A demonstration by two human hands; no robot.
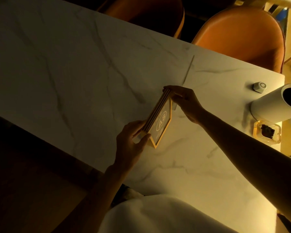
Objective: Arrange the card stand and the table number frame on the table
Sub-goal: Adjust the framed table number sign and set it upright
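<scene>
A wooden table number frame with a dark panel marked "A8" in a circle stands on the white marble table, near its right part. My left hand grips the frame's near end. My right hand holds its far top corner. A thin clear card stand rises just beyond the frame, seen edge-on and hard to make out. Neither hand touches it.
A white cylindrical lamp leans at the table's right end, with a small white puck-like object behind it and a glass ashtray in front. Two orange chairs stand along the far side. A white cloth lies near me.
</scene>
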